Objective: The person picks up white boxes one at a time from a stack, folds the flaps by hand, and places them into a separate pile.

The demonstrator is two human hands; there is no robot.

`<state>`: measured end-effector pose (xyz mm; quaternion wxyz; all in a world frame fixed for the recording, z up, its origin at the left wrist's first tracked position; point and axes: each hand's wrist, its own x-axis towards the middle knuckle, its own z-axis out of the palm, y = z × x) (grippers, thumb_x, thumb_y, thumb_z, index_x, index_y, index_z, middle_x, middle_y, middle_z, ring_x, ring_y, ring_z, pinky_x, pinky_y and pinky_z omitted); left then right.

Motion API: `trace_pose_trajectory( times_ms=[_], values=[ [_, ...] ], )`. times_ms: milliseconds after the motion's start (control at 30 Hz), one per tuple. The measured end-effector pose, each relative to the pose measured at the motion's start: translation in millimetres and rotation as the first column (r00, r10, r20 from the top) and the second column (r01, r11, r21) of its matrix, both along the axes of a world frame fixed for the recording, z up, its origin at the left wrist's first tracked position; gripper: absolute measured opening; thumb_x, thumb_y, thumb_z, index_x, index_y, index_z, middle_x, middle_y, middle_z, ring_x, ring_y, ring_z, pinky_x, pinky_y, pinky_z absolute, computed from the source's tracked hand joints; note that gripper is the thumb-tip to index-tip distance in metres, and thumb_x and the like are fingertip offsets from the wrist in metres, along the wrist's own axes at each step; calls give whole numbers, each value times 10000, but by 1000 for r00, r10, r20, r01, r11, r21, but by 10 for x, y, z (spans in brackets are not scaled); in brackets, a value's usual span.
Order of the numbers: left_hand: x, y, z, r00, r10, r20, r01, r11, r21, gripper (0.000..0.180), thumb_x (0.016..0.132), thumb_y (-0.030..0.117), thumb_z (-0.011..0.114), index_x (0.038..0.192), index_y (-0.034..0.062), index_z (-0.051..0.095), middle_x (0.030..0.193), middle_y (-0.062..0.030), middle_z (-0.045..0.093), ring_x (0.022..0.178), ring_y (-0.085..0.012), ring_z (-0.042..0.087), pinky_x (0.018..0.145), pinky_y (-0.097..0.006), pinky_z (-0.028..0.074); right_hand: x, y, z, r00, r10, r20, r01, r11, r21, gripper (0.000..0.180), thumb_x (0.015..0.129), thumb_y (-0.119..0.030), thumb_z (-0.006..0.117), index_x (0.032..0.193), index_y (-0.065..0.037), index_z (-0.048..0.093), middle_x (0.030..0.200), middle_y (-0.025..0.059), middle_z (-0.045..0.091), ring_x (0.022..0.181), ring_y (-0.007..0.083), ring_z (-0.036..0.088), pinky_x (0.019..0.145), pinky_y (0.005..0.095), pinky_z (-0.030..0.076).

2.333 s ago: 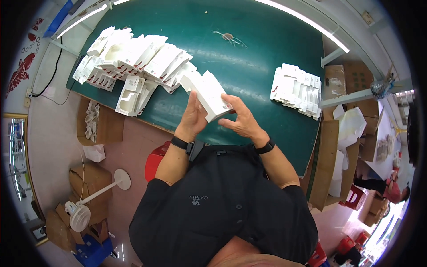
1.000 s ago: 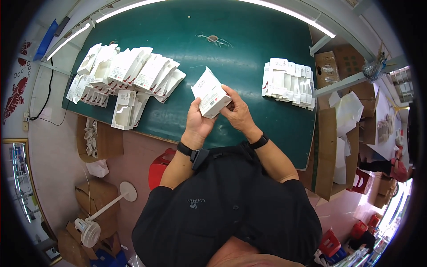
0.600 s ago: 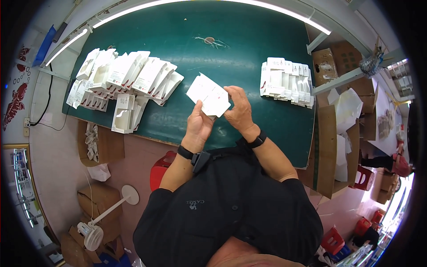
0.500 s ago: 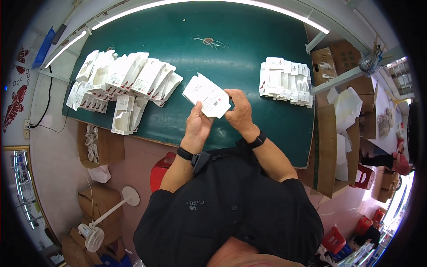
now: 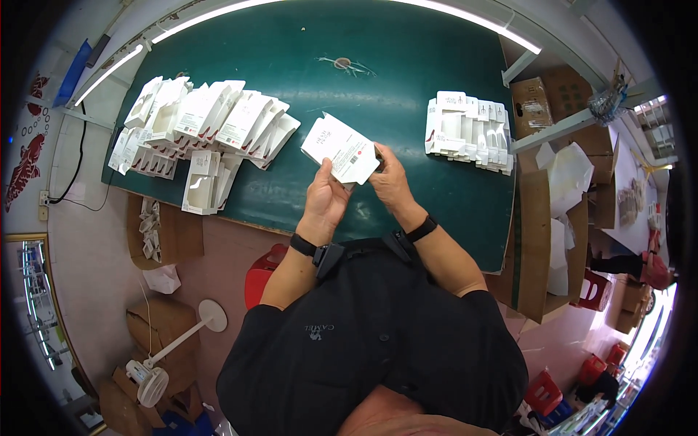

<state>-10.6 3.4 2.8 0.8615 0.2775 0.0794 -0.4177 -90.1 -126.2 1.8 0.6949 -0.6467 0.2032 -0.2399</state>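
Observation:
A white folding carton (image 5: pixel 342 149) with small print and open end flaps is held between my hands above the green table. My left hand (image 5: pixel 326 197) grips its near left edge, thumb on top and fingers underneath. On its right end my right hand (image 5: pixel 392 180) has closed, the fingertips partly hidden behind the flap. To the left lies a big pile of similar white cartons (image 5: pixel 211 120), some with cut-out windows. One windowed carton (image 5: pixel 199 183) stands at the pile's near side. A smaller overlapping row of cartons (image 5: pixel 467 132) sits on the right.
The green table (image 5: pixel 349 94) spreads under everything, its near edge close to my body. Cardboard boxes stand at right (image 5: pixel 534 247) and lower left (image 5: pixel 171 236). Below left are a red stool (image 5: pixel 263 276) and a white fan (image 5: pixel 150 385). A metal frame post (image 5: pixel 552 131) crosses at right.
My right hand has shifted slightly down at the carton's right end, its fingers now more behind the flap. The carton has tilted a little. Both piles stay as they were.

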Motion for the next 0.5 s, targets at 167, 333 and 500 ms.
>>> trace_pose_trajectory(
  times_ms=[167, 333, 500],
  values=[
    [9, -11, -72, 999, 13, 35, -11, 999, -38, 448, 1092, 305, 372, 1441, 24, 375, 1442, -141, 504, 1306, -295, 527, 1075, -474, 454, -46, 74, 167, 983, 175, -47, -137, 886, 443, 564, 852, -61, 760, 1363, -53, 520, 1223, 48, 633, 1065, 119, 618, 824, 290, 545],
    [8, -11, -91, 998, 50, 43, -47, 996, -80, 454, 1091, 316, 370, 1434, 19, 368, 1445, -150, 494, 1299, -310, 530, 1091, -504, 444, -74, 141, 280, 960, 260, -101, -216, 923, 319, 578, 872, -75, 733, 1401, -62, 500, 1261, 60, 632, 1132, 159, 616, 900, 304, 534],
    [-14, -17, -65, 997, 54, 52, -49, 995, -85, 407, 1078, 287, 427, 1380, 15, 393, 1418, -154, 508, 1305, -305, 526, 1097, -496, 444, -33, 135, 148, 986, 166, 23, -164, 926, 341, 515, 900, -50, 690, 1388, -51, 528, 1284, 83, 644, 1163, 175, 619, 937, 312, 528]
  ],
)
